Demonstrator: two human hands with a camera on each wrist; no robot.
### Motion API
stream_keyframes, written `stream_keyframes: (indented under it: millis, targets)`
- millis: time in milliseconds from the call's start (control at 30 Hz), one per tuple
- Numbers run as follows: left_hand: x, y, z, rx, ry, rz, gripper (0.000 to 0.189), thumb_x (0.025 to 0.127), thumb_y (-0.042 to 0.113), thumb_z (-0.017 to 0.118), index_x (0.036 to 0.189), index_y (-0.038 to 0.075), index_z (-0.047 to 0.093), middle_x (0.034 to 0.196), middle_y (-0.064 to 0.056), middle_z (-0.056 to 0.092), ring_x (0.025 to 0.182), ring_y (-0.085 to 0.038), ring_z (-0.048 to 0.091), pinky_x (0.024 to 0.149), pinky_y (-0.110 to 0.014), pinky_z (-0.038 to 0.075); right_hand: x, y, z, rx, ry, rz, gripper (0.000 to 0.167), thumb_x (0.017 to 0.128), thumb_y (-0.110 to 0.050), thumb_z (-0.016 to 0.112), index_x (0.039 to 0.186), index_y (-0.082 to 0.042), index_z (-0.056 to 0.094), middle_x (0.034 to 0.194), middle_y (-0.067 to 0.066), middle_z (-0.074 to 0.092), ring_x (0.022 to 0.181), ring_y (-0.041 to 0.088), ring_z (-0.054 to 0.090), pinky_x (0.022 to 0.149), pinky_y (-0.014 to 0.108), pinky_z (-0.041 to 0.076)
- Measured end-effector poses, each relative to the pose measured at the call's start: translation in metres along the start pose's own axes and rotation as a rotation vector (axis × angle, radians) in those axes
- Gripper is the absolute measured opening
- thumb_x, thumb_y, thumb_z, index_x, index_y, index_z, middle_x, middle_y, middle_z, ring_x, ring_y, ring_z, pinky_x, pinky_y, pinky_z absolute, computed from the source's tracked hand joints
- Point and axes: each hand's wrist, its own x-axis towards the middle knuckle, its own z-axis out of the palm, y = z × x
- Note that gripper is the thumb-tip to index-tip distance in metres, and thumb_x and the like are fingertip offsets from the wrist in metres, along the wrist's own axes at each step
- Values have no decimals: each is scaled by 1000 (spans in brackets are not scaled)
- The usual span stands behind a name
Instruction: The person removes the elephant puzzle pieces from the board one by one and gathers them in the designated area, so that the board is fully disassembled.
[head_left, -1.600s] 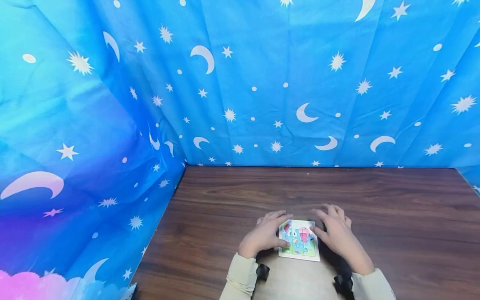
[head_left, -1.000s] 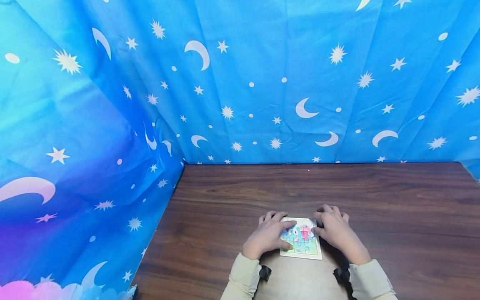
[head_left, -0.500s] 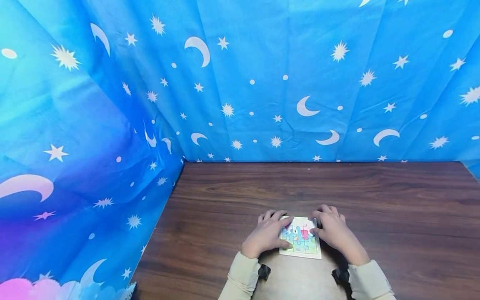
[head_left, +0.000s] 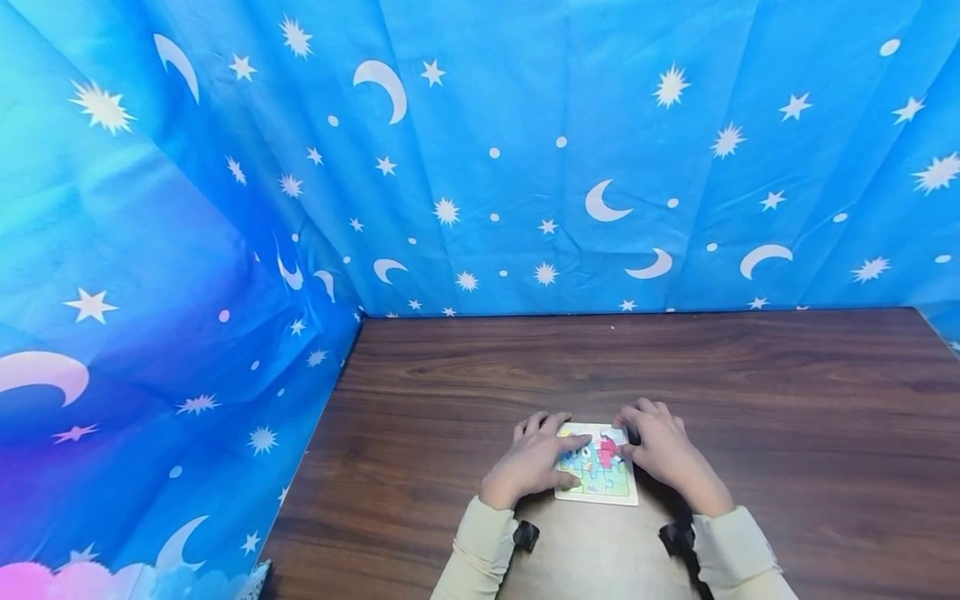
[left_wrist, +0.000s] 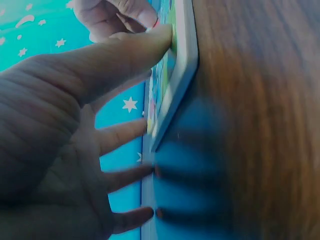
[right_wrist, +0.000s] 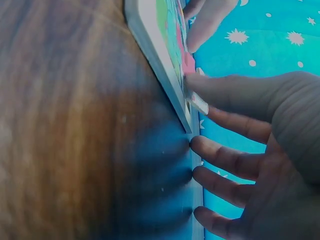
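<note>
A small square jigsaw puzzle in a pale frame (head_left: 597, 501) lies on the table before me. My left hand (head_left: 527, 463) is at its left side, with the thumb pressing the lower left part and the index finger stretched over the upper left. The other left fingers are spread, their tips on the table. At the upper right corner, my right hand (head_left: 665, 451) pinches a puzzle piece (right_wrist: 201, 104) between thumb and index finger. In the right wrist view that piece stands tilted up from the board. The remaining right fingers touch the table beyond the frame.
The dark wood-grain table (head_left: 420, 467) spreads around the puzzle. Blue cloth (head_left: 510, 167) with white moons and stars hangs along its back and left edges. A tiny pale speck (head_left: 612, 327) lies near the table's back edge.
The head view has tilted slightly down. My right thumb and index finger have shifted at the upper right corner, where a piece is now raised. My left index finger has stretched further over the puzzle.
</note>
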Motion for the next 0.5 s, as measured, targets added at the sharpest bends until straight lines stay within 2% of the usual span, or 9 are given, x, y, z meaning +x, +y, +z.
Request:
stream_keyframes:
  millis: [100, 233, 500]
  targets:
    - [0, 3, -1, -1, -15, 40, 58, 91, 33, 76, 145, 41, 56, 162, 0, 32, 145, -30, 29, 112, -55, 28, -1, 2, -1, -10, -3, -4, 21, 79, -7, 81, 97, -5, 71, 103, 14, 60, 103, 42, 51, 78, 61, 40]
    - [-2, 5, -3, -20, -50, 75, 52, 93, 24, 73, 141, 40, 60, 163, -1, 30, 148, -32, 25, 113, -58, 25, -1, 2, -1, -5, 5, -20, 19, 79, -7, 80, 95, -5, 70, 100, 12, 59, 100, 39, 51, 77, 59, 40]
    - [-2, 16, -6, -3, -82, 61, 54, 94, 18, 71, 142, 40, 59, 164, -3, 29, 149, -38, 22, 112, -63, 25, -1, -2, -1, 46, 22, -57, 16, 82, -3, 77, 89, -10, 64, 95, 7, 61, 98, 37, 57, 76, 59, 42]
